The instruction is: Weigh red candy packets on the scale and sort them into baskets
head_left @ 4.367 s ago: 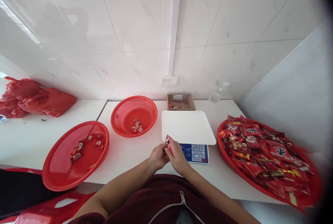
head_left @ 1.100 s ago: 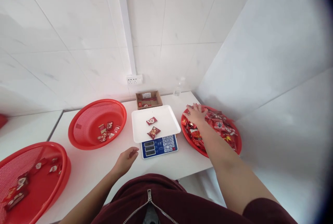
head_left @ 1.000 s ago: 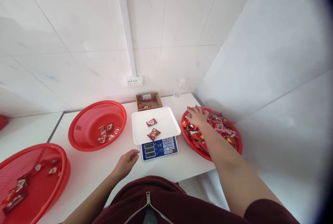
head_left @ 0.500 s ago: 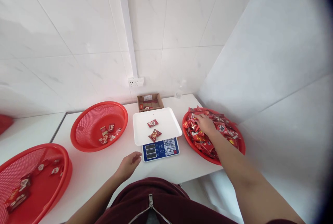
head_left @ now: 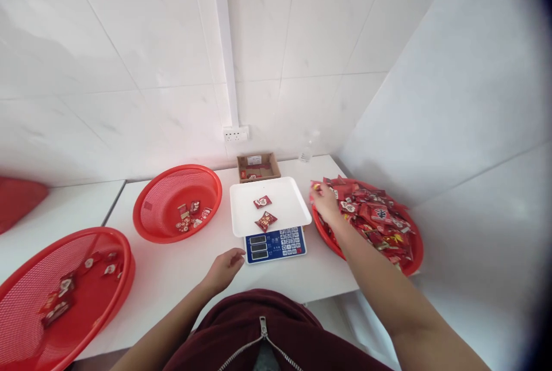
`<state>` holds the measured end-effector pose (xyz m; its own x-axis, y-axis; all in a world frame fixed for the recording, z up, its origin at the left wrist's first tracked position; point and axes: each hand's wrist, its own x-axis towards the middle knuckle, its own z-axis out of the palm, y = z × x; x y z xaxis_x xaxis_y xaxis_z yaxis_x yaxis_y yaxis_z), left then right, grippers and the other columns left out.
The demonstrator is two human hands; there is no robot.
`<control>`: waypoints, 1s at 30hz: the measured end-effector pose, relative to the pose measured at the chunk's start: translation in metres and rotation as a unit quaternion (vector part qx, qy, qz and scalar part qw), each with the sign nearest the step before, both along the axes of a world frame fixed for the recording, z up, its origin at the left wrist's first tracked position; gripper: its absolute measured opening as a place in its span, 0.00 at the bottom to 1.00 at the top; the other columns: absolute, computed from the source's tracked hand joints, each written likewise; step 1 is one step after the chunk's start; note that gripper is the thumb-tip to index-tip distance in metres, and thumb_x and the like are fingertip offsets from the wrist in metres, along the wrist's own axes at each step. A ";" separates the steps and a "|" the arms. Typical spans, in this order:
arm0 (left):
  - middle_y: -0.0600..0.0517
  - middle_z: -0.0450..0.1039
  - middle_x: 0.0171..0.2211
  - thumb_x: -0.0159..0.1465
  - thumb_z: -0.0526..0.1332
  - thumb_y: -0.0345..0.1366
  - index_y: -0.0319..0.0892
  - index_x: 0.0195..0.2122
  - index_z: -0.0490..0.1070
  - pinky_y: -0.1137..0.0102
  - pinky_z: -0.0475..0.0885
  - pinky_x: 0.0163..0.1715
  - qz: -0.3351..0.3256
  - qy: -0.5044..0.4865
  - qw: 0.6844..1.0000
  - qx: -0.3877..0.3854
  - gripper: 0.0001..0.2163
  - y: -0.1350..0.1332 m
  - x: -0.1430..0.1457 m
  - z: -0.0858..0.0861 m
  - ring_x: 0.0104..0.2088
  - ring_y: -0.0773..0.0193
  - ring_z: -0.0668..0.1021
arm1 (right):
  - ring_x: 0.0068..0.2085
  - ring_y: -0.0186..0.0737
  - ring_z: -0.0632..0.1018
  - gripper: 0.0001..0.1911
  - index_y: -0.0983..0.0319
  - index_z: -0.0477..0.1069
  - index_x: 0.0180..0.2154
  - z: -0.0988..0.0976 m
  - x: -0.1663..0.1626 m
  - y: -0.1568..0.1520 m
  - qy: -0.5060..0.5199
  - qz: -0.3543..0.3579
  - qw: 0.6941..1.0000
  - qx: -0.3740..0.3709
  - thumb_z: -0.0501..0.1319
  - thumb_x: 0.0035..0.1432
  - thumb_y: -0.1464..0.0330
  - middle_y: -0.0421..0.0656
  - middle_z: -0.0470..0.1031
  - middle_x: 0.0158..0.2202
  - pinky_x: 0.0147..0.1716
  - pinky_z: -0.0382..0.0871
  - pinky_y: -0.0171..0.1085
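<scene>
My right hand (head_left: pixel 326 204) is at the left rim of the red basket (head_left: pixel 418 256) on the right, which is heaped with small wrapped snack packets (head_left: pixel 379 213). Its fingers are closed on a red and yellow snack packet (head_left: pixel 317 187). My left hand (head_left: pixel 226 270) hovers by the left corner of the blue-panelled digital scale (head_left: pixel 276 244), loosely curled, thumb apart, with nothing visible in it. On the scale's white tray (head_left: pixel 244 204) lie a red packet (head_left: pixel 261 202) and a darker red packet (head_left: pixel 266 221), apart from each other.
Left of the scale stands a red mesh basket (head_left: pixel 144 201) with several packets inside. A larger red basket (head_left: pixel 125 296) nearer me holds several more. Behind the scale are a cardboard box (head_left: pixel 259 168) and a clear plastic bottle (head_left: pixel 307 152) by the wall.
My right hand has moved from over the packet heap toward the basket's left rim, now with a packet in its fingers. The view has shifted slightly left. The two tray packets stay put.
</scene>
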<state>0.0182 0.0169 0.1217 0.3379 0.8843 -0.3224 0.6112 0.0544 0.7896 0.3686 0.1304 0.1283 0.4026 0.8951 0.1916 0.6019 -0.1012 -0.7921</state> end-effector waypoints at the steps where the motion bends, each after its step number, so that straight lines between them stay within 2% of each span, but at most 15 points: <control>1: 0.50 0.77 0.37 0.60 0.53 0.41 0.42 0.44 0.70 0.69 0.70 0.43 -0.003 0.000 1.000 0.000 0.14 0.000 0.002 0.002 0.39 0.62 0.77 | 0.32 0.42 0.76 0.17 0.63 0.71 0.43 -0.006 -0.019 0.001 0.049 0.007 0.998 -0.035 0.54 0.56 0.61 0.46 0.77 0.33 0.33 0.70 0.40; 4: 0.50 0.77 0.36 0.60 0.53 0.40 0.42 0.44 0.71 0.69 0.70 0.42 -0.011 0.004 1.000 0.011 0.14 0.000 0.004 0.006 0.39 0.62 0.77 | 0.32 0.42 0.76 0.16 0.63 0.71 0.40 -0.023 -0.065 0.002 0.097 0.006 0.993 -0.069 0.53 0.56 0.60 0.45 0.76 0.31 0.32 0.70 0.40; 7: 0.51 0.77 0.37 0.60 0.53 0.41 0.43 0.44 0.71 0.69 0.70 0.42 -0.001 0.006 1.000 0.023 0.14 -0.001 -0.002 0.007 0.39 0.63 0.77 | 0.42 0.45 0.76 0.18 0.62 0.69 0.45 -0.030 -0.087 -0.002 0.071 0.007 0.996 -0.044 0.51 0.57 0.61 0.48 0.76 0.40 0.42 0.69 0.43; 10: 0.51 0.77 0.37 0.60 0.53 0.41 0.43 0.44 0.71 0.69 0.70 0.42 0.017 0.010 1.000 0.015 0.14 -0.007 -0.011 0.004 0.38 0.63 0.77 | 0.51 0.46 0.72 0.21 0.63 0.67 0.51 -0.033 -0.099 -0.014 -0.018 0.062 0.998 -0.023 0.48 0.59 0.65 0.51 0.73 0.49 0.51 0.63 0.46; 12: 0.51 0.77 0.36 0.60 0.53 0.40 0.42 0.44 0.71 0.70 0.70 0.41 0.026 0.017 1.000 0.005 0.14 -0.011 -0.016 0.003 0.38 0.63 0.77 | 0.58 0.49 0.65 0.23 0.61 0.63 0.56 -0.036 -0.108 -0.026 -0.109 0.113 0.987 -0.045 0.49 0.60 0.65 0.52 0.67 0.56 0.55 0.57 0.51; 15: 0.51 0.77 0.35 0.60 0.53 0.40 0.42 0.44 0.71 0.70 0.70 0.40 0.030 0.023 0.999 -0.002 0.14 -0.016 -0.018 0.003 0.37 0.64 0.77 | 0.66 0.55 0.49 0.30 0.54 0.55 0.62 -0.039 -0.124 -0.040 -0.237 0.190 0.945 -0.121 0.54 0.59 0.57 0.48 0.51 0.66 0.58 0.44 0.60; 18: 0.52 0.77 0.34 0.60 0.53 0.40 0.43 0.43 0.71 0.70 0.70 0.39 0.026 0.026 0.999 0.007 0.14 -0.017 -0.017 0.008 0.36 0.64 0.77 | 0.67 0.57 0.41 0.33 0.51 0.52 0.63 -0.039 -0.135 -0.040 -0.278 0.234 0.915 -0.176 0.52 0.58 0.51 0.46 0.41 0.68 0.58 0.37 0.62; 23: 0.51 0.76 0.35 0.61 0.53 0.40 0.43 0.44 0.71 0.69 0.70 0.40 0.018 0.025 0.999 0.015 0.14 -0.016 -0.015 0.012 0.36 0.63 0.76 | 0.67 0.58 0.42 0.30 0.53 0.54 0.62 -0.032 -0.141 -0.016 -0.240 0.217 0.925 -0.202 0.46 0.62 0.51 0.48 0.41 0.68 0.57 0.39 0.64; 26: 0.51 0.76 0.36 0.60 0.53 0.40 0.43 0.44 0.71 0.69 0.70 0.41 0.015 0.022 1.000 0.008 0.14 -0.018 -0.015 0.011 0.37 0.63 0.76 | 0.67 0.56 0.43 0.29 0.53 0.55 0.62 -0.028 -0.139 -0.007 -0.225 0.217 0.930 -0.192 0.46 0.62 0.51 0.48 0.42 0.68 0.58 0.41 0.63; 30: 0.50 0.76 0.38 0.60 0.52 0.40 0.42 0.45 0.70 0.68 0.70 0.42 0.013 0.021 1.000 -0.001 0.15 -0.020 -0.020 0.008 0.39 0.62 0.77 | 0.66 0.56 0.48 0.28 0.56 0.55 0.62 -0.019 -0.109 -0.010 -0.232 0.161 0.949 -0.138 0.48 0.62 0.56 0.51 0.47 0.67 0.57 0.49 0.60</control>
